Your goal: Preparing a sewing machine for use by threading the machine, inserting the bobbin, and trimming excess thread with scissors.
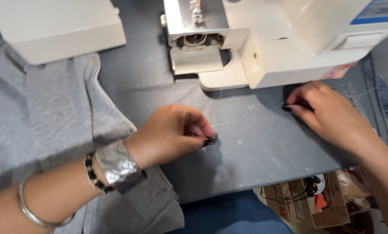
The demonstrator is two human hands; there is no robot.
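Left hand extended from lower left, fingers curled inward, fingertips pinched together, knuckles turned up. 3 bands worn on left forearm and wrist. Right hand reached in from right, palm down, fingers bunched toward left, fingertips pressed low.

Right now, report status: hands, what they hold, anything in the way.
Left hand pinching a small dark bobbin-like piece over the grey table. Right hand fingertips on dark thread near the sewing machine. Grey fabric lies left.
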